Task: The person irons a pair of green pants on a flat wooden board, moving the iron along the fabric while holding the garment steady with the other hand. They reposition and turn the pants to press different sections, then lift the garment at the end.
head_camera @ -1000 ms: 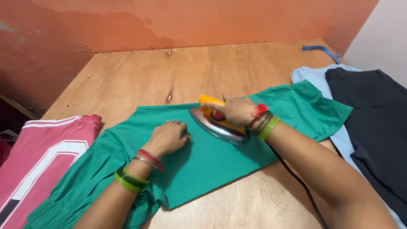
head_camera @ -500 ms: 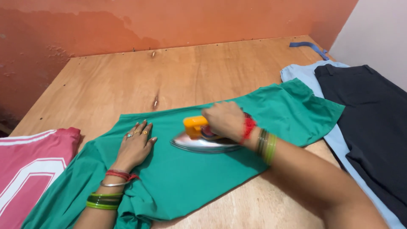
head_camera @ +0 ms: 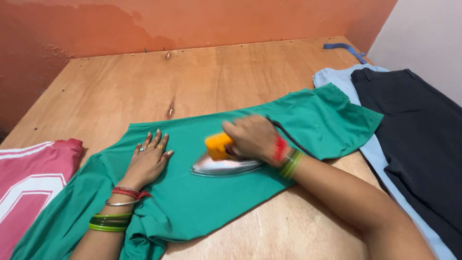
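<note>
On the wooden worktop (head_camera: 269, 72), a green shirt (head_camera: 211, 202) lies spread flat, and an iron (head_camera: 222, 161) with a yellow body and shiny metal base rests on its middle. Since a second ago the iron has slid leftward across the cloth — from the shirt's right half toward its centre — and its tip now points at the left hand. The right hand (head_camera: 252, 138) is blurred with motion; its grip is wrapped closed around the iron's handle, a dark cord (head_camera: 288, 136) trailing behind the wrist. The left hand (head_camera: 149, 161) has stayed pressed flat on the shirt, fingers spread, holding nothing — it has drawn a little nearer the iron as the view shifted. Judging from this, the stroke is smoothing the middle of the shirt while the left side near the elbow is bunched and not yet flattened.

No packages, labels or signs show. At the far left lies a pink shirt (head_camera: 29, 188) with white shapes; at the right, a dark garment (head_camera: 414, 139) on a pale blue one (head_camera: 332, 77). A blue strap (head_camera: 344, 48) sits at the far corner.
</note>
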Action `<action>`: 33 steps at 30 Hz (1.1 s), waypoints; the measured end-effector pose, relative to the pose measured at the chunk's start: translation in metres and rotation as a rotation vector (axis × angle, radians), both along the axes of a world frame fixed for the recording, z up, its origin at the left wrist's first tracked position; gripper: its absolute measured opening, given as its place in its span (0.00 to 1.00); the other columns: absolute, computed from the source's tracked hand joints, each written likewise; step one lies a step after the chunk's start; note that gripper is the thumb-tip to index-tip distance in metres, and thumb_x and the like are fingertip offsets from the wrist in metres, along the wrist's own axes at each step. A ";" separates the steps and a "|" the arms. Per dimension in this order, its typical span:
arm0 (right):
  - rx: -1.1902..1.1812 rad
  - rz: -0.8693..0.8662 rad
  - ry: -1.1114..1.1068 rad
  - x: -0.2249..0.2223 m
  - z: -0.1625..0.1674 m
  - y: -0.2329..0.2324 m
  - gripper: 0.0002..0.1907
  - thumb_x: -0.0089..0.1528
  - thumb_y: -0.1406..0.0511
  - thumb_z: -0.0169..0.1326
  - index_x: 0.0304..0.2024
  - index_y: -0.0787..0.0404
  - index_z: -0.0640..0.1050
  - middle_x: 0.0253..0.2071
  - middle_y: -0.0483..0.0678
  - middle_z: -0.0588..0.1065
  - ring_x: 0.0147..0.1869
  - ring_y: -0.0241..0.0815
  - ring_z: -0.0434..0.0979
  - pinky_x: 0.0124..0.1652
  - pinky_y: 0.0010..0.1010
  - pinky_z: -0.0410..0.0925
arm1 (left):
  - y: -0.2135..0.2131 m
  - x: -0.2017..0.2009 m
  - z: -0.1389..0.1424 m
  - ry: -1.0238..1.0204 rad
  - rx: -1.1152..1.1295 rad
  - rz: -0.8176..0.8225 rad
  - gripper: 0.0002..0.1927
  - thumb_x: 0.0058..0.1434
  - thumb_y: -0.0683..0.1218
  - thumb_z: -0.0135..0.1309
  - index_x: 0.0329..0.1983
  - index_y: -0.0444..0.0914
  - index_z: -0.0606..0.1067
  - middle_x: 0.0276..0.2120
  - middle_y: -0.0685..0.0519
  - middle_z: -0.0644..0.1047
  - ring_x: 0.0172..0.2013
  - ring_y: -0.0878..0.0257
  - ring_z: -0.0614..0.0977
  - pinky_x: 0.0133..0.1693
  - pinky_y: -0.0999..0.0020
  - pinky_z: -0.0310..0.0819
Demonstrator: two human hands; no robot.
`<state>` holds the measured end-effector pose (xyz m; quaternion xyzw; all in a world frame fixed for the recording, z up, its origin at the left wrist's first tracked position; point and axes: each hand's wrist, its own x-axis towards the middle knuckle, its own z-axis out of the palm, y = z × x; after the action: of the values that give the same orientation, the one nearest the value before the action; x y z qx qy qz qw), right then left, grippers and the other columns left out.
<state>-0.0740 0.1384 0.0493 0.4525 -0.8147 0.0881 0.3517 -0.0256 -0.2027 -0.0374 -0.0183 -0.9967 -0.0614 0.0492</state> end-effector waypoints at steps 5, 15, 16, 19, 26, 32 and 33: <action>0.064 0.020 0.013 0.041 0.012 0.075 0.18 0.47 0.52 0.65 0.29 0.54 0.74 0.21 0.47 0.71 0.26 0.49 0.76 0.25 0.42 0.66 | 0.005 0.004 0.004 -0.043 -0.068 -0.007 0.40 0.66 0.69 0.38 0.77 0.48 0.52 0.76 0.44 0.46 0.74 0.43 0.46 0.68 0.39 0.42; 0.002 -0.485 0.081 -0.089 0.009 0.103 0.18 0.52 0.51 0.63 0.30 0.55 0.75 0.22 0.51 0.76 0.25 0.53 0.78 0.25 0.44 0.69 | 0.009 0.006 0.011 -0.096 -0.091 -0.035 0.41 0.65 0.71 0.38 0.78 0.52 0.50 0.77 0.44 0.43 0.75 0.42 0.42 0.69 0.39 0.38; -0.021 -0.523 0.085 -0.095 0.008 0.102 0.18 0.52 0.51 0.63 0.30 0.55 0.75 0.22 0.52 0.76 0.26 0.54 0.79 0.25 0.44 0.69 | 0.008 0.006 0.010 -0.084 -0.089 -0.046 0.41 0.65 0.71 0.38 0.77 0.52 0.50 0.77 0.44 0.44 0.75 0.42 0.43 0.69 0.39 0.39; -0.044 -0.592 0.062 -0.092 0.008 0.097 0.16 0.49 0.52 0.63 0.30 0.54 0.76 0.22 0.52 0.76 0.26 0.53 0.79 0.25 0.44 0.69 | 0.008 0.005 0.008 -0.075 -0.097 -0.050 0.40 0.65 0.71 0.38 0.77 0.53 0.50 0.77 0.45 0.43 0.75 0.42 0.42 0.69 0.39 0.38; 0.042 0.068 0.000 -0.031 0.013 0.123 0.19 0.47 0.51 0.63 0.26 0.56 0.73 0.21 0.48 0.73 0.26 0.53 0.76 0.27 0.44 0.67 | 0.007 0.004 0.007 -0.078 -0.085 -0.038 0.40 0.65 0.71 0.39 0.77 0.53 0.52 0.77 0.47 0.44 0.75 0.42 0.43 0.69 0.39 0.39; 0.025 -0.113 0.077 -0.063 0.008 0.105 0.18 0.48 0.52 0.62 0.27 0.56 0.73 0.24 0.49 0.74 0.29 0.52 0.77 0.29 0.43 0.68 | 0.009 0.005 0.007 -0.071 -0.101 -0.038 0.40 0.65 0.71 0.40 0.77 0.53 0.52 0.77 0.45 0.44 0.75 0.42 0.43 0.68 0.39 0.40; -0.008 -0.217 0.100 -0.076 0.006 0.095 0.18 0.48 0.52 0.62 0.28 0.56 0.74 0.24 0.50 0.75 0.29 0.52 0.78 0.29 0.43 0.69 | 0.009 0.005 0.007 -0.070 -0.101 -0.041 0.40 0.65 0.71 0.40 0.77 0.53 0.52 0.77 0.45 0.45 0.75 0.42 0.44 0.68 0.38 0.40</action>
<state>-0.1496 0.2336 0.0556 0.3641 -0.8399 0.0303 0.4014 -0.0207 -0.1936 -0.0304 -0.0390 -0.9991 -0.0127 0.0123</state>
